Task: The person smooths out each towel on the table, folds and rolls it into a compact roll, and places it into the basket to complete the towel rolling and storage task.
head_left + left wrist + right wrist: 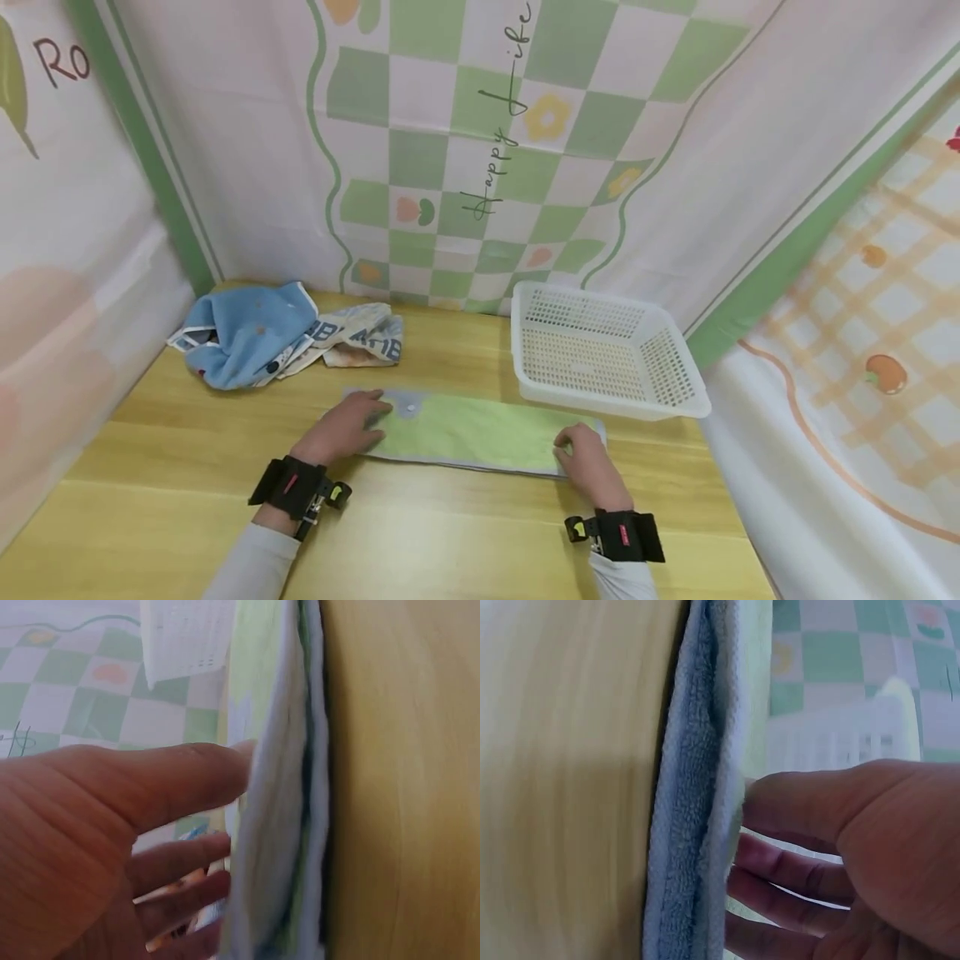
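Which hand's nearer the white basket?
Right: the right hand is just in front of the white basket; the left hand is farther off to its left, at the left end of the green towel.

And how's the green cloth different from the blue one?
The green cloth is folded into a long, flat strip, but the blue cloth is crumpled in a heap. The person's fingers touch the green cloth; none touch the blue cloth. The blue cloth also lies farther back than the green cloth. Both lie on the wooden table.
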Motion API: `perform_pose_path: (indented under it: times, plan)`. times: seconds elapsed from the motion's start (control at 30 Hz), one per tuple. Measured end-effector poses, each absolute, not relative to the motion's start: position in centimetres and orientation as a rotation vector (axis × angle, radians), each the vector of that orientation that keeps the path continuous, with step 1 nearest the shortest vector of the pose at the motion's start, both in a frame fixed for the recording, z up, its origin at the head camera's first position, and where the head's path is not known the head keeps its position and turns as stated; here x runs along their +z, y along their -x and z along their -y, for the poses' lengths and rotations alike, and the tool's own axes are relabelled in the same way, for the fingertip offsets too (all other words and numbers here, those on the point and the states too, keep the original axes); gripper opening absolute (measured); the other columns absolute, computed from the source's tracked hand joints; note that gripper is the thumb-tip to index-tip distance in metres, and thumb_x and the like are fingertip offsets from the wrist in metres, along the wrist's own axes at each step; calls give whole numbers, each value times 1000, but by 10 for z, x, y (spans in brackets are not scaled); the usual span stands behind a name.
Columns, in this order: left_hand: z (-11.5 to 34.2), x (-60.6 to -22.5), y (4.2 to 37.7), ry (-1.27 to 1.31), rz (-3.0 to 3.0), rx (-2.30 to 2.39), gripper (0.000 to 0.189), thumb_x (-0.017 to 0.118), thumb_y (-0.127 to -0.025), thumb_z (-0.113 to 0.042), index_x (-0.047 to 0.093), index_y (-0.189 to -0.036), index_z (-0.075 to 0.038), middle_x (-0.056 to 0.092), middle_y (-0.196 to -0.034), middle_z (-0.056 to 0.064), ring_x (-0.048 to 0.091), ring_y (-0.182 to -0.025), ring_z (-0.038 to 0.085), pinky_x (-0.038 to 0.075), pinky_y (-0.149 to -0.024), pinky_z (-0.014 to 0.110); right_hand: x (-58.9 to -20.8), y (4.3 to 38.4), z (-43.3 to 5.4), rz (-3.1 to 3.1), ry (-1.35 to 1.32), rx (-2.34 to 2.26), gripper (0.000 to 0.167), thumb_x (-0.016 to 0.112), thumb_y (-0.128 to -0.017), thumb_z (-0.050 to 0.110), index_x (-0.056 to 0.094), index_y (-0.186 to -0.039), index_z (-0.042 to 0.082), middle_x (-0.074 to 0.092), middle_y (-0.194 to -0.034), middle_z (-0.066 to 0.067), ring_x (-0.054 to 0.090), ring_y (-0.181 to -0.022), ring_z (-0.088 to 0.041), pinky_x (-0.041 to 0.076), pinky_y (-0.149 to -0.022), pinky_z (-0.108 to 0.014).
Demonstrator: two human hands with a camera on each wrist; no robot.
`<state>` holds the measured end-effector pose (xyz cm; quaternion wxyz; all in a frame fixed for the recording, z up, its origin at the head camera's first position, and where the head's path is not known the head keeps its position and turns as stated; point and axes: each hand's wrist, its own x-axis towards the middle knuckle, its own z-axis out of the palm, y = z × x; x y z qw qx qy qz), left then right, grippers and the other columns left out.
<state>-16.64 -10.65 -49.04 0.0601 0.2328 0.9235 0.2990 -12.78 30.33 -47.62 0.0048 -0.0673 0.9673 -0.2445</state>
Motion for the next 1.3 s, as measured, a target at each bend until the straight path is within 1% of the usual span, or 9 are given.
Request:
perform_pose_path:
  times: [0.2, 0.47, 0.57, 0.77, 0.9, 1.0, 1.1, 1.2, 1.3]
  plan:
    - [89, -496, 166, -822, -2750, 970, 34, 72, -90, -4, 70, -123, 3, 54, -143, 28, 50, -131, 46, 40, -111, 59, -482, 115, -333, -3021, 80, -799, 17, 65, -95, 0, 68, -111, -5, 66, -114, -22, 61, -111, -41, 50, -96, -52]
    - [68, -497, 172, -854, -2745, 955, 29, 72, -88, -2, 73, -117, 2, 58, -139, 25, 53, -129, 43, 42, -111, 55, -489, 117, -363, -3070, -44, -871, 16, 58, -98, -3, 67, -109, -10, 68, -106, -24, 65, -99, -39, 53, -86, -52]
    - [66, -496, 172, -829, -2758, 942, 28, 72, -88, -1, 73, -116, 2, 58, -139, 24, 53, -129, 43, 42, -111, 54, -491, 122, -369, -3071, -149, -903, 21, 58, -98, -1, 65, -113, -13, 66, -107, -30, 64, -100, -44, 52, -87, -55]
    - [65, -497, 169, -794, -2767, 1002, 29, 71, -85, 2, 73, -114, 4, 58, -138, 26, 52, -129, 45, 41, -111, 56, -491, 130, -378, -3107, -401, -800, 43, 59, -97, 10, 54, -123, -23, 57, -119, -44, 54, -112, -59, 44, -96, -64]
    - [67, -502, 168, -838, -2753, 1025, 32, 71, -84, 2, 73, -116, 4, 57, -140, 27, 52, -129, 46, 41, -111, 57, -491, 128, -379, -3088, -512, -602, 48, 60, -96, 19, 54, -108, -27, 54, -108, -48, 48, -107, -64, 36, -96, -66]
    - [71, -504, 168, -848, -2723, 1045, 33, 70, -85, 2, 72, -118, 5, 55, -142, 27, 50, -131, 46, 39, -112, 58, -493, 128, -379, -3041, -522, -535, 46, 60, -96, 22, 55, -96, -23, 56, -97, -45, 52, -100, -62, 38, -90, -65]
    - [74, -505, 168, -857, -2708, 1050, 34, 70, -86, 3, 71, -120, 5, 53, -144, 27, 48, -132, 47, 38, -112, 59, -493, 128, -379, -3029, -495, -512, 42, 59, -97, 22, 57, -89, -20, 61, -90, -40, 59, -89, -56, 43, -83, -63]
    - [74, -504, 169, -864, -2722, 1043, 35, 69, -86, 2, 71, -121, 4, 53, -144, 27, 47, -132, 47, 39, -111, 59, -490, 129, -380, -3032, -476, -531, 37, 57, -95, 19, 58, -85, -17, 61, -83, -34, 61, -79, -48, 46, -78, -59]
    - [73, -503, 168, -852, -2722, 1050, 34, 68, -87, 2, 71, -121, 3, 52, -145, 26, 47, -133, 47, 39, -112, 58, -485, 129, -381, -3017, -483, -637, 31, 54, -93, 13, 56, -89, -18, 59, -82, -32, 58, -73, -39, 48, -68, -51]
